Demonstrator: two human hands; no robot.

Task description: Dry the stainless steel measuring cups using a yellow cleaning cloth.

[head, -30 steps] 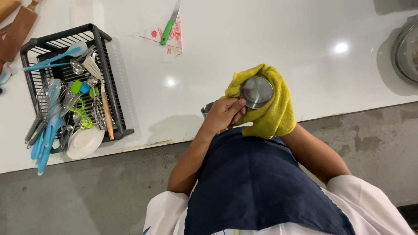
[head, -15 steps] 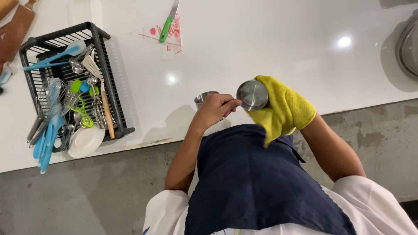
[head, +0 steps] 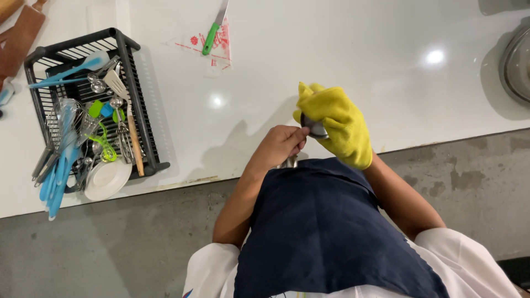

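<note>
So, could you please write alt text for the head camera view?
The left hand pinches a small metal utensil that the right hand, wrapped in a yellow cloth, cups above a white counter. A black rack of kitchen tools stands on the left.

The person wears a dark navy apron point(head: 326, 232) over a white short-sleeved shirt point(head: 475, 265); the sleeves end above the elbows, leaving both forearms bare; a small red and blue mark shows at the shirt's lower edge; the right hand point(head: 335, 124) is wrapped in yellow cloth; the left hand point(head: 281, 144) is uncovered.
</note>
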